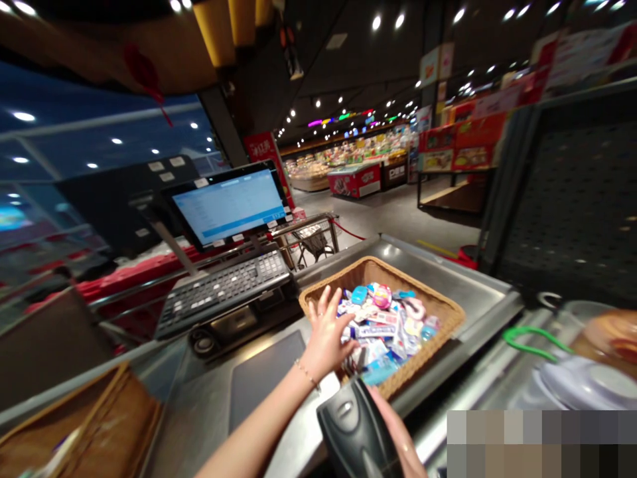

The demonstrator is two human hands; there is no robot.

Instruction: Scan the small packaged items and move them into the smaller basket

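My left hand point(329, 332), fingers spread, reaches over the near left rim of a woven basket point(438, 295). Inside the basket lies a heap of small packaged goods point(381, 325) in white, blue and pink. Whether my fingertips touch the packs or the rim, I cannot tell. In the lower middle, a black handheld barcode scanner point(351, 425) is in my right hand point(398, 428), which is mostly hidden behind it. Beneath my left forearm is a white, sheet-like surface point(301, 435), partly covered.
A monitor point(231, 202) and a keyboard point(226, 289) stand to the left on the metal counter point(485, 289). Another basket point(84, 425) is at the lower left. A lidded container point(577, 382) with a green loop point(527, 335) sits at the right. A shopping cart point(313, 239) is beyond.
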